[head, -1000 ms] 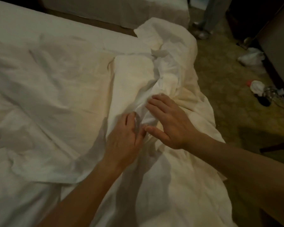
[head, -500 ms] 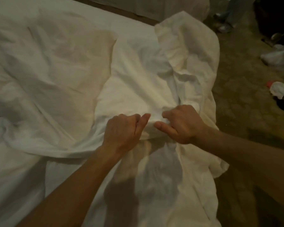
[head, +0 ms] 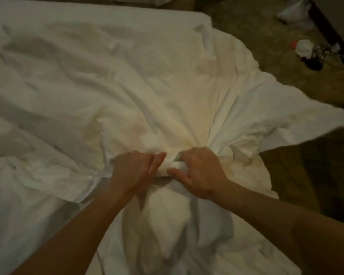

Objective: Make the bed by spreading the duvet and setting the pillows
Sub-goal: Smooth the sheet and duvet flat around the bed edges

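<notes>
The white duvet (head: 167, 92) lies rumpled across the bed (head: 38, 24), its bulk running from the near edge toward the far side, with 1 loose flap (head: 306, 120) stretching out to the right past the mattress and over the floor (head: 246, 26). The cloth is thin, soft and matte, creased into long folds that fan outward from a bunched knot at the near middle; a warm yellowish cast shows through the fabric around that knot. The left hand (head: 133, 171) grips the bunch with curled fingers, thumb laid along the top, and the right hand (head: 201, 173) grips it just beside, fingers curled over the gather and thumb tucked under a rolled fold between the 2 hands. Below the hands the duvet hangs in a rounded, puffy mass toward the bottom of the view, where it is cut off. A second white layer (head: 28, 205) lies on the left, and whether it is a sheet or more of the duvet is hard to tell. The floor is a dull olive carpet. Far right sit a white crumpled bag (head: 295, 11) and a small heap of white cloth (head: 304, 49) with a red bit and dark cords, too blurred to name.
</notes>
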A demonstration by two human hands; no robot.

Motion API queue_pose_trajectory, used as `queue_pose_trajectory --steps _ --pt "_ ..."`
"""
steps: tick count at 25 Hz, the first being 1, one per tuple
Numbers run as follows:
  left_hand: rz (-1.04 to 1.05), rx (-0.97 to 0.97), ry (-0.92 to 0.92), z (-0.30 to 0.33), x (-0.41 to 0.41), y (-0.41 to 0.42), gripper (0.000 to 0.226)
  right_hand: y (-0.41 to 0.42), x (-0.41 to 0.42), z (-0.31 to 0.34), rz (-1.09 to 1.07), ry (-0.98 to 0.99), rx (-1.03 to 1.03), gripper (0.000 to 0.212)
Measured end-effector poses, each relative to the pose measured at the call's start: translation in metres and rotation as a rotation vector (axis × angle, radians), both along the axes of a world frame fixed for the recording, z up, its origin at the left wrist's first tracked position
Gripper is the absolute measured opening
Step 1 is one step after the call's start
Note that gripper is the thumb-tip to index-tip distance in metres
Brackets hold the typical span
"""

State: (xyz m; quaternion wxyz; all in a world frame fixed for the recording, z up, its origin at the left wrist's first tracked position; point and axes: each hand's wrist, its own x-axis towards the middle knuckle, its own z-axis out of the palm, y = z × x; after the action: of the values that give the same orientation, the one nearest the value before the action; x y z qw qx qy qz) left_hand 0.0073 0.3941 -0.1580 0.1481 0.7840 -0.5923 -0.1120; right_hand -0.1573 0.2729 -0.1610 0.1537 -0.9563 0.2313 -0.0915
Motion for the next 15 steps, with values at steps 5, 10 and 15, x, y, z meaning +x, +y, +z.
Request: queue_pose_trajectory --steps 5,10,15 --pt "0.150 -0.139 -0.011 0.031 -0.021 -0.027 0.069 -0.027 -0.021 0.026 -0.129 -0.143 0.012 0.075" --pt "0.102 -0.253 0.015 0.039 -0.075 -0.081 0.053 -0.068 -0.081 0.019 -0.242 -0.244 0.060 0.076" --pt "0.078 -0.194 -0.027 0.013 -0.164 -0.159 0.054 -0.137 -0.146 -0.029 -0.218 -0.307 -0.021 0.071"
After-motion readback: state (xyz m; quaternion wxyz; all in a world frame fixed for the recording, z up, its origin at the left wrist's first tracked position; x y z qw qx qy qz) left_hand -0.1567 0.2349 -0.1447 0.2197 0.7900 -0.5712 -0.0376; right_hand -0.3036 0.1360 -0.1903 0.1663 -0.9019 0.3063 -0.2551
